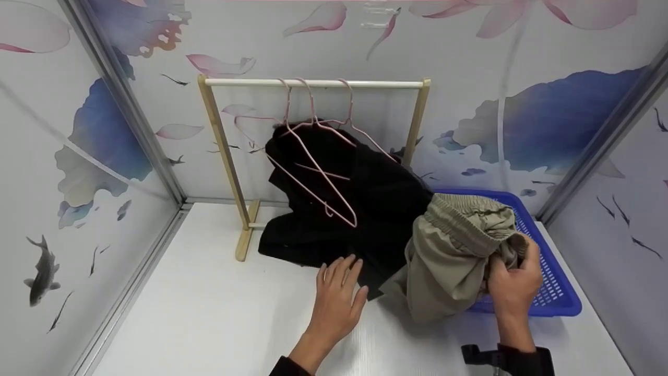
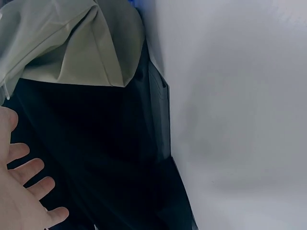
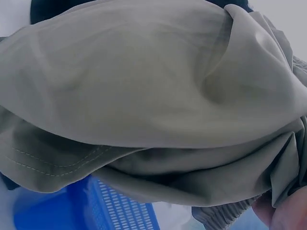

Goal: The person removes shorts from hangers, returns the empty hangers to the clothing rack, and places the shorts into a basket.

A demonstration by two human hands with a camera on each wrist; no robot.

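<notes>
My right hand (image 1: 514,282) grips the elastic waistband of khaki shorts (image 1: 451,261), holding them up over the front left part of a blue basket (image 1: 566,297). In the right wrist view the shorts (image 3: 144,81) fill most of the picture, and a bit of the hand (image 3: 290,211) shows at the lower right corner. My left hand (image 1: 336,300), fingers spread, is by the lower edge of the black clothing (image 1: 386,183). Whether it touches the cloth I cannot tell. The left wrist view has this hand (image 2: 21,191) beside black fabric (image 2: 100,143), below the shorts' hem.
A small rack with a white rail (image 1: 381,84) and wooden legs (image 1: 224,151) stands at the back. Several pink hangers (image 1: 313,156) hang from it, with the black clothing about them. White tabletop (image 1: 209,313) lies at the left front; printed panels (image 1: 323,52) enclose the space.
</notes>
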